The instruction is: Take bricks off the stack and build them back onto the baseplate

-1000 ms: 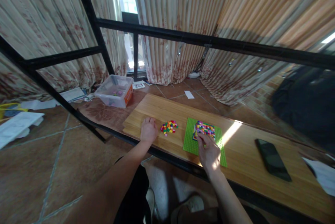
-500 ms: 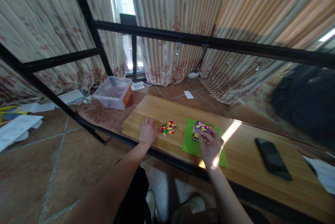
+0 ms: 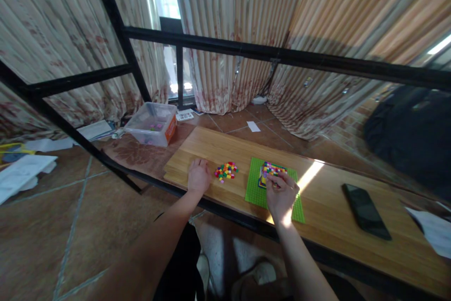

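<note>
A green studded baseplate (image 3: 257, 188) lies on the wooden tabletop (image 3: 327, 216). On it stands a block of small many-coloured bricks (image 3: 273, 168). My right hand (image 3: 280, 195) rests on the plate with its fingers curled, the fingertips pinched against the near edge of the brick block. A loose heap of small coloured bricks (image 3: 226, 171) lies to the left of the plate. My left hand (image 3: 198, 175) lies on the wood just left of that heap, fingers loosely curled, holding nothing that I can see.
A black phone (image 3: 365, 211) lies on the tabletop to the right, white paper (image 3: 433, 230) beyond it. A clear plastic box (image 3: 152, 123) stands on the floor at the back left. Black frame bars (image 3: 246, 50) cross the view above the table.
My right hand has drawn back slightly and curled its fingers from flat over the brick block into a pinch at its near edge. The left hand has stayed put.
</note>
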A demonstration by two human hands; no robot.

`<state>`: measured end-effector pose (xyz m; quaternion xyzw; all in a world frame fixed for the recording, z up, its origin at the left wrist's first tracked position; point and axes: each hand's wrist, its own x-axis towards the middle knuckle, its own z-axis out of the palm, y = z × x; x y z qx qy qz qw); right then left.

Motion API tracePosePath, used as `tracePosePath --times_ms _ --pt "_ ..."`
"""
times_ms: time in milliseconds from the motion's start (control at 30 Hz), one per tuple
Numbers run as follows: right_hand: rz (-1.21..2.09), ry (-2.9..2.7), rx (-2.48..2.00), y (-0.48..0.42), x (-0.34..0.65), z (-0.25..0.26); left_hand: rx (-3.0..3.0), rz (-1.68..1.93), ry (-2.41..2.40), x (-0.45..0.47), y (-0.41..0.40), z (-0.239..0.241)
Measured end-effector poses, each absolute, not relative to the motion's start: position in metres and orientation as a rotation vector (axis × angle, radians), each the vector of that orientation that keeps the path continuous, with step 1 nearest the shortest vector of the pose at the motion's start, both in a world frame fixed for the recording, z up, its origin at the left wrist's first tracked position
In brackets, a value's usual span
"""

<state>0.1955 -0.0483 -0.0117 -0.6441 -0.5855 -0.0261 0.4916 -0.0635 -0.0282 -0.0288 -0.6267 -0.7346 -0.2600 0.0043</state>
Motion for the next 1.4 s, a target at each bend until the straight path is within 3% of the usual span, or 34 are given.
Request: tracePosePath --times_ms 667,1067,1233,1400 --pt "0.054 -1.444 -1.629 -0.034 0.212 -0.006 -1.984 -0.844 -2.309 -0.065 -0.029 -0.030" --pt "-0.136 -1.588 -1.536 -0.059 0.190 -0.003 -1.998 -0.877 -2.347 -0.064 -0.029 -0.029" --pt "0.252 -1.955 -1.460 -0.078 0.126 -0.016 -1.988 -0.880 -2.339 -0.064 -0.030 -0.030" --pt "0.267 -2.014 -1.544 -0.070 0.085 -0.030 -2.003 -0.840 -2.334 -0.064 -0.031 -0.031"
